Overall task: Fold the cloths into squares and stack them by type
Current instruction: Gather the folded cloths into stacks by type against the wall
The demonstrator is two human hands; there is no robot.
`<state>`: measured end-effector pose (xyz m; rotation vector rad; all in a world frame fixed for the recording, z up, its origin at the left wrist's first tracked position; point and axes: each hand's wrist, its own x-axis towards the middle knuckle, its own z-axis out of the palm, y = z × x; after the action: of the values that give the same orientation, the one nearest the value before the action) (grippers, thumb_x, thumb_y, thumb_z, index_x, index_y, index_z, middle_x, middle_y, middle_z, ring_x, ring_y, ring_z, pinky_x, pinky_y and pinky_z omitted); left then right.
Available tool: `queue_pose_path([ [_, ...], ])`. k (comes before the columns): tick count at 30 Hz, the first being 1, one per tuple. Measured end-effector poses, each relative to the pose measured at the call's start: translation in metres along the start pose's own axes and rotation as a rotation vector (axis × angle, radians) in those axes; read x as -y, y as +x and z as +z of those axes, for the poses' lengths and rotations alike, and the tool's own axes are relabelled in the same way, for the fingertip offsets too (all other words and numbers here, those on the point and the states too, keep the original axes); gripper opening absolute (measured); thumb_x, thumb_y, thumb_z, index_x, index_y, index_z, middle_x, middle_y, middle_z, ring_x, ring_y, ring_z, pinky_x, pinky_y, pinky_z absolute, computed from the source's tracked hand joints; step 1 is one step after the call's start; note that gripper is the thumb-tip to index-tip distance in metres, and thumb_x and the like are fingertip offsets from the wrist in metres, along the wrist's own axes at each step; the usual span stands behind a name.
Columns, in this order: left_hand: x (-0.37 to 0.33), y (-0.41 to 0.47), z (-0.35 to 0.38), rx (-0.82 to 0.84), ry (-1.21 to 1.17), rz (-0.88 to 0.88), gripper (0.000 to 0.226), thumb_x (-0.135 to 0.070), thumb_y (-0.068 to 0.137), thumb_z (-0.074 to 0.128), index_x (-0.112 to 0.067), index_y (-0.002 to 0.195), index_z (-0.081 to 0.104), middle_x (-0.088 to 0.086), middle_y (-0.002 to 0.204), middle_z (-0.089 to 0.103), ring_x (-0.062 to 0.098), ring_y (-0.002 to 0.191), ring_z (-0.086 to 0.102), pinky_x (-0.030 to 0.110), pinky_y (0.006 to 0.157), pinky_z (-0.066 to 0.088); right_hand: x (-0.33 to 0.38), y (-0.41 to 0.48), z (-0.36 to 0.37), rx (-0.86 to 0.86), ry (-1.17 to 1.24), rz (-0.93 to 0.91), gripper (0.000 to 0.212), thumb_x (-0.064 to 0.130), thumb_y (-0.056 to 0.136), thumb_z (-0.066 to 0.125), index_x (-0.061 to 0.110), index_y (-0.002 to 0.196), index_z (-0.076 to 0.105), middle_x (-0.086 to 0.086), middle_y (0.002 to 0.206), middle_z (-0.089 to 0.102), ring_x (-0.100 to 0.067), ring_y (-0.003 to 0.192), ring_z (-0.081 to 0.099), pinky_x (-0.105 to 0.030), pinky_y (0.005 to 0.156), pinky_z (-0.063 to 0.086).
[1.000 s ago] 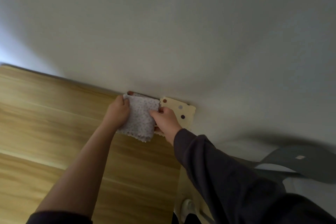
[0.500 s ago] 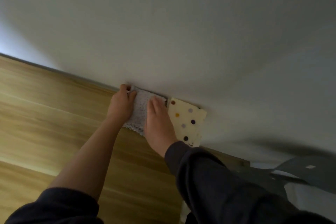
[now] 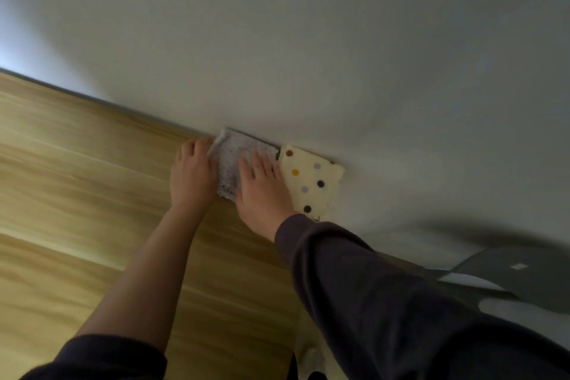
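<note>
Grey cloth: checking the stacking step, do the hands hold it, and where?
Neither grips it. The right hand presses on the grey cloth; the left hand rests against its left edge.

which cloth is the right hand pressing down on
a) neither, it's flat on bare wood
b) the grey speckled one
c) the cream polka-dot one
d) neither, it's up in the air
b: the right hand lies flat with straight fingers on the grey speckled cloth, while the cream polka-dot cloth lies to its right against the wall.
</note>
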<state>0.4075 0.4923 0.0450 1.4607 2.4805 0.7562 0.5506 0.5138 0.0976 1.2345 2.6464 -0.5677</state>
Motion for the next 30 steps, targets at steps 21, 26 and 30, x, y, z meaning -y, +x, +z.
queue_pose_path([
  [21, -0.053, -0.395, -0.039, 0.014, -0.142, -0.173, 0.033, 0.007, 0.077, 0.059, -0.003, 0.107, 0.063, 0.015, 0.108, 0.058, 0.035, 0.102, 0.055, 0.045, 0.086, 0.045, -0.011, -0.327, 0.082, 0.100, 0.185, 0.036, 0.058, 0.024, 0.101, 0.032, 0.016, 0.153, 0.008, -0.006, 0.161, 0.001, -0.020, 0.148, -0.002, -0.038, 0.118, 0.002],
  [26, -0.025, -0.460, -0.058, -0.022, -0.127, -0.299, 0.033, 0.010, 0.074, 0.060, -0.002, 0.104, 0.064, 0.017, 0.105, 0.059, 0.037, 0.099, 0.056, 0.046, 0.086, 0.045, 0.016, -0.367, 0.115, 0.196, 0.167, -0.051, 0.058, 0.024, 0.100, 0.032, 0.016, 0.153, 0.009, -0.006, 0.160, 0.003, -0.021, 0.147, 0.000, -0.036, 0.118, 0.004],
  [30, 0.011, -0.512, -0.084, -0.064, -0.140, -0.431, 0.034, 0.011, 0.076, 0.057, -0.001, 0.107, 0.063, 0.017, 0.110, 0.056, 0.037, 0.102, 0.054, 0.045, 0.089, 0.043, 0.058, -0.392, 0.151, 0.300, 0.141, -0.140, 0.057, 0.023, 0.100, 0.033, 0.015, 0.152, 0.011, -0.008, 0.160, 0.005, -0.023, 0.147, 0.001, -0.038, 0.119, 0.005],
])
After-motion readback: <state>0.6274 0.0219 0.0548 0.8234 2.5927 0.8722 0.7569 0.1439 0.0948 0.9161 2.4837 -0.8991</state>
